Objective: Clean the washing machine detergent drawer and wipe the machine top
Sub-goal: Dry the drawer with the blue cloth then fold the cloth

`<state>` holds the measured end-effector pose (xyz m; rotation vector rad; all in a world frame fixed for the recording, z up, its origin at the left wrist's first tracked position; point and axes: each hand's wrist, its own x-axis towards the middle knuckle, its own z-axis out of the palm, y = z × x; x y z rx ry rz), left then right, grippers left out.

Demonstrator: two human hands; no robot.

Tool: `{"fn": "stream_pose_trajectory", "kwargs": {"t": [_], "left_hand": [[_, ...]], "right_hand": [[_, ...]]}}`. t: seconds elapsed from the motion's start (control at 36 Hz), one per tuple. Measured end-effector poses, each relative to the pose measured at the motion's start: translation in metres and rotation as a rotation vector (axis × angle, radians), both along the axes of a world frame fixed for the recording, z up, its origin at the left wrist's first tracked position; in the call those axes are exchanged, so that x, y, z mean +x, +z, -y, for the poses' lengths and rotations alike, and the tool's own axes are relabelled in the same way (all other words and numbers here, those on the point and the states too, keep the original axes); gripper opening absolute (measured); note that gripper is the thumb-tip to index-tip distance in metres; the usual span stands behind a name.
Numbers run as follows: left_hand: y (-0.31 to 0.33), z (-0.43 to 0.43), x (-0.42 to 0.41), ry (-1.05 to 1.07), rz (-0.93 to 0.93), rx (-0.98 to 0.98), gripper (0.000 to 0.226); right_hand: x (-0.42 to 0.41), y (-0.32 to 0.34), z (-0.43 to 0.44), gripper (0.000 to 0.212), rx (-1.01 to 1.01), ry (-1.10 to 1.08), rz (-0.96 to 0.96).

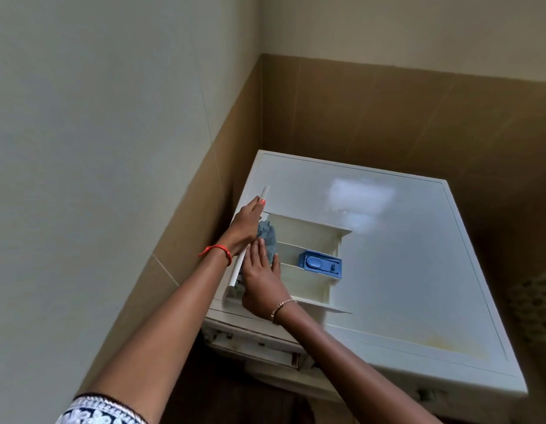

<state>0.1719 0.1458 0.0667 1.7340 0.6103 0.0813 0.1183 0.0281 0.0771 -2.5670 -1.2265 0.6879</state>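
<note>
Drawer-wiping step. The detergent drawer (308, 237) lies on the machine top (403, 270). The left hand (245, 223) has a grip seemingly clasping its front panel; the right hand (262, 280), fingers flat, presses the blue cloth (267, 235) inside. Next, probably the remaining compartments.

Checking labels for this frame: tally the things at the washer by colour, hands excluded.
Blue: 2, cloth and siphon cap
White: 2, detergent drawer and washing machine
Red: 1, thread bracelet
Gold: 1, beaded bracelet
Total: 6
</note>
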Motion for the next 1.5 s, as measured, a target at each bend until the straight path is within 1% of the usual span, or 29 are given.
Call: {"fn": "stream_pose_trajectory", "kwargs": {"t": [0.11, 0.19, 0.22, 0.25, 0.28, 0.39, 0.44, 0.53, 0.61, 0.67, 0.78, 0.94, 1.08, 1.14, 1.17, 1.19, 1.22, 1.25, 1.28, 1.31, 1.33, 1.36, 1.39, 1.42, 1.44, 1.5], "left_hand": [[-0.003, -0.001, 0.001, -0.015, -0.001, 0.056, 0.051], [-0.004, -0.002, 0.003, -0.015, 0.011, 0.089, 0.050], [-0.005, -0.002, 0.004, -0.016, 0.008, 0.106, 0.050], [-0.004, -0.001, 0.003, -0.021, 0.009, 0.128, 0.049], [-0.004, -0.001, 0.003, -0.027, 0.010, 0.145, 0.048], [0.001, 0.001, 0.001, -0.054, 0.035, 0.208, 0.042], [0.002, 0.000, 0.000, -0.064, 0.030, 0.242, 0.041], [0.003, -0.001, 0.001, -0.096, 0.036, 0.289, 0.031], [0.003, -0.004, 0.003, -0.120, 0.026, 0.327, 0.018], [0.003, -0.006, 0.003, -0.135, 0.021, 0.349, 0.015], [0.007, -0.006, 0.001, -0.156, 0.003, 0.398, 0.015], [0.009, -0.006, -0.002, -0.161, 0.011, 0.382, 0.018], [0.011, -0.004, -0.002, -0.150, 0.010, 0.373, 0.018], [0.012, -0.003, -0.003, -0.139, 0.009, 0.371, 0.018], [0.011, -0.003, -0.003, -0.134, 0.008, 0.369, 0.020], [0.012, -0.002, -0.004, -0.127, 0.003, 0.364, 0.024], [0.011, -0.001, -0.004, -0.120, 0.003, 0.356, 0.028], [0.012, 0.000, -0.004, -0.114, 0.000, 0.350, 0.031], [0.011, 0.000, -0.004, -0.108, 0.005, 0.352, 0.032], [0.012, 0.002, -0.005, -0.103, 0.006, 0.359, 0.031], [0.012, 0.003, -0.005, -0.099, 0.012, 0.371, 0.031], [0.013, 0.004, -0.005, -0.095, 0.015, 0.382, 0.031], [0.013, 0.004, -0.005, -0.092, 0.021, 0.390, 0.031], [0.013, 0.005, -0.005, -0.090, 0.017, 0.392, 0.031], [0.013, 0.005, -0.005, -0.088, 0.016, 0.394, 0.032], [0.012, 0.005, -0.004, -0.085, 0.015, 0.391, 0.030]], "right_hand": [[-0.014, -0.001, 0.006, 0.076, -0.007, 0.023, 0.093], [-0.028, -0.003, 0.012, 0.063, -0.018, 0.030, 0.169], [-0.033, -0.008, 0.013, 0.056, 0.009, 0.013, 0.228], [-0.036, -0.014, 0.015, 0.055, 0.067, -0.024, 0.312], [-0.038, -0.020, 0.016, 0.056, 0.110, -0.057, 0.355], [-0.043, -0.044, 0.026, 0.052, 0.106, -0.040, 0.510], [-0.042, -0.050, 0.033, 0.056, 0.098, -0.035, 0.559], [-0.042, -0.061, 0.048, 0.049, 0.058, -0.013, 0.619], [-0.036, -0.069, 0.065, 0.045, 0.078, 0.013, 0.679], [-0.032, -0.074, 0.074, 0.043, 0.088, 0.022, 0.717], [-0.024, -0.083, 0.091, 0.042, 0.111, 0.011, 0.821], [-0.013, -0.095, 0.121, 0.041, 0.146, -0.021, 0.968], [-0.002, -0.092, 0.153, 0.043, 0.102, -0.058, 1.001], [0.001, -0.090, 0.165, 0.044, 0.138, -0.083, 0.951], [0.002, -0.087, 0.170, 0.046, 0.176, -0.132, 0.892], [0.001, -0.082, 0.174, 0.050, 0.228, -0.238, 0.787], [0.001, -0.076, 0.177, 0.055, 0.287, -0.383, 0.589], [0.002, -0.062, 0.181, 0.053, 0.378, -0.554, 0.342], [0.005, -0.046, 0.183, 0.041, 0.457, -0.767, 0.078], [0.011, -0.033, 0.185, 0.020, 0.575, -1.004, -0.241], [0.021, -0.023, 0.187, 0.013, 0.684, -1.223, -0.535], [0.031, -0.017, 0.192, 0.022, 0.798, -1.382, -0.727], [0.040, -0.010, 0.194, 0.023, 0.923, -1.473, -0.825], [0.047, 0.001, 0.193, 0.021, 1.016, -1.522, -0.848], [0.052, 0.012, 0.188, 0.019, 1.060, -1.515, -0.845], [0.057, 0.026, 0.172, 0.017, 1.118, -1.407, -0.786]]}}
